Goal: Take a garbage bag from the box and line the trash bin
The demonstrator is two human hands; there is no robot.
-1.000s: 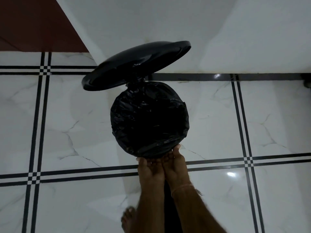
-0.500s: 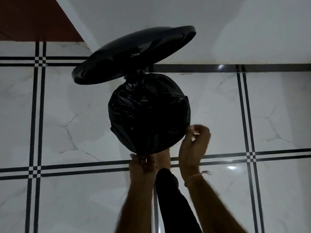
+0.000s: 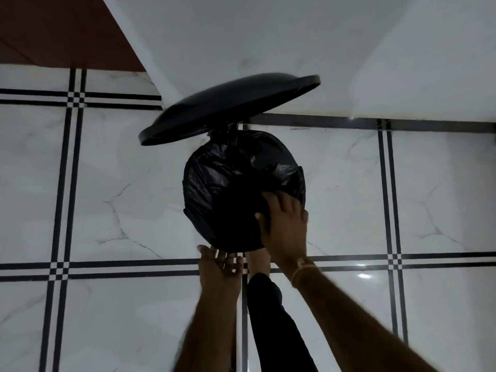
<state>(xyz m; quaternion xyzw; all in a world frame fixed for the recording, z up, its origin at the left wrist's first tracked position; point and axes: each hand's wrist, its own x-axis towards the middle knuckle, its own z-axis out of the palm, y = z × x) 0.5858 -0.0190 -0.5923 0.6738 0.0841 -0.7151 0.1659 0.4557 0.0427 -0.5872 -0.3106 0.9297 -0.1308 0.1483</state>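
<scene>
Slack is the worry: the left hand (image 3: 220, 267) sits at the near rim with fingers loose, gripping nothing, so the garbage bag (image 3: 214, 183), draped over the trash bin (image 3: 224, 129) under its raised lid (image 3: 228, 106), has no anchor there. If the right hand (image 3: 284, 226), fingers spread flat and pressing the film on the near right, pushes too hard, the hem could slip inside or tear.

Crinkled glossy plastic garbage bag (image 3: 214, 183), smooth plastic lid (image 3: 228, 103) (slight sheen), polished marble-look floor tiles (image 3: 120, 197) — reflective
</scene>
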